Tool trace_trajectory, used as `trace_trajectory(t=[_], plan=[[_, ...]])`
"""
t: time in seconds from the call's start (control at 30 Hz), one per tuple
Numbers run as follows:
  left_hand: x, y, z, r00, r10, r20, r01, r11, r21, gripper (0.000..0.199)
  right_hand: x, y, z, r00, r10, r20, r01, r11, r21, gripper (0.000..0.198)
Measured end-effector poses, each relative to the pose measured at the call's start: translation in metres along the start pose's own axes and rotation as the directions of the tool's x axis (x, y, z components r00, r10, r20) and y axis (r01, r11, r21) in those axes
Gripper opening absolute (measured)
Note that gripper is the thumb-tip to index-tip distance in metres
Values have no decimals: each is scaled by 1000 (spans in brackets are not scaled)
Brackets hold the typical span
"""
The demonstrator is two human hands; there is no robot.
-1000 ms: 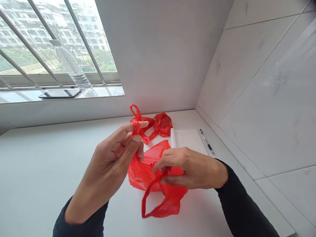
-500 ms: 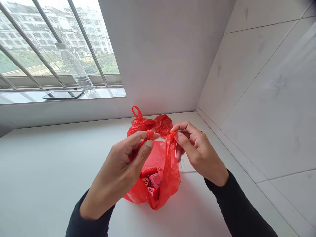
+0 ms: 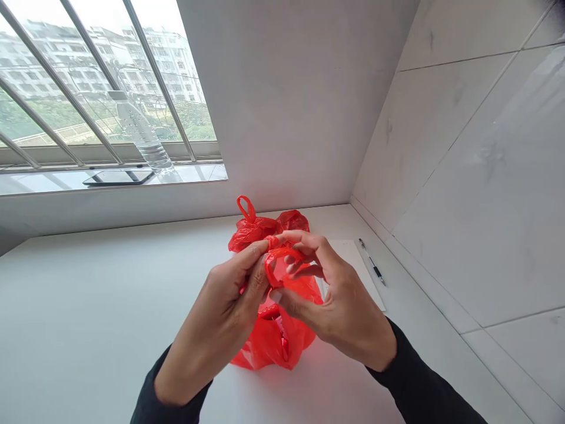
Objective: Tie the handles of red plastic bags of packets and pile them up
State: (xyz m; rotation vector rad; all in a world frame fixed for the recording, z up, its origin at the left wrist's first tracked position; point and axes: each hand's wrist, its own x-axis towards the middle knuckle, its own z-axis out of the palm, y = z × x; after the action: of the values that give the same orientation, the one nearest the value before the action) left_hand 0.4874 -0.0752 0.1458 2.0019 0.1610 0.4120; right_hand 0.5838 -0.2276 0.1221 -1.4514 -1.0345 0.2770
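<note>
A thin red plastic bag (image 3: 265,348) stands on the white table in front of me, with small red wrapped packets (image 3: 270,313) partly showing inside. My left hand (image 3: 232,297) pinches the bag's gathered handles between thumb and forefinger. Close against it, my right hand (image 3: 338,288) curls its fingers and thumb around a handle loop (image 3: 282,253), which bends between both hands. The hands hide much of the bag's mouth.
Behind the bag sit two more red plastic bundles, one with a raised loop (image 3: 251,229) and a rounder one (image 3: 295,221). White paper (image 3: 353,265) and a pen (image 3: 373,262) lie right. On the sill are a water bottle (image 3: 143,138) and a dark flat device (image 3: 117,178).
My right hand has moved left to meet my left hand, bringing its handle along. The bag's mouth has narrowed, covering more packets. Paper and pen are now exposed on the right.
</note>
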Motion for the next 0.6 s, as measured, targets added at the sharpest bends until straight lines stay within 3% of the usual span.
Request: trace_trajectory(t=[0.1, 0.17, 0.27, 0.47, 0.6], plan=[[0, 0, 1, 1000, -16, 15, 16, 1000, 8, 23, 1, 3, 2, 996, -27, -89, 24, 999, -35, 29], [0, 2, 1, 999, -29, 13, 29, 999, 30, 24, 2, 5, 1, 990, -37, -139, 31, 999, -42, 17], [1, 4, 1, 998, -36, 45, 33, 997, 68, 27, 2, 7, -3, 984, -23, -176, 19, 1000, -24, 14], [0, 7, 0, 988, -5, 154, -22, 984, 175, 33, 4, 9, -4, 995, -48, -89, 46, 999, -29, 19], [-1, 5, -1, 993, -56, 106, 39, 987, 156, 30, 5, 11, -6, 995, -35, -90, 31, 999, -45, 10]])
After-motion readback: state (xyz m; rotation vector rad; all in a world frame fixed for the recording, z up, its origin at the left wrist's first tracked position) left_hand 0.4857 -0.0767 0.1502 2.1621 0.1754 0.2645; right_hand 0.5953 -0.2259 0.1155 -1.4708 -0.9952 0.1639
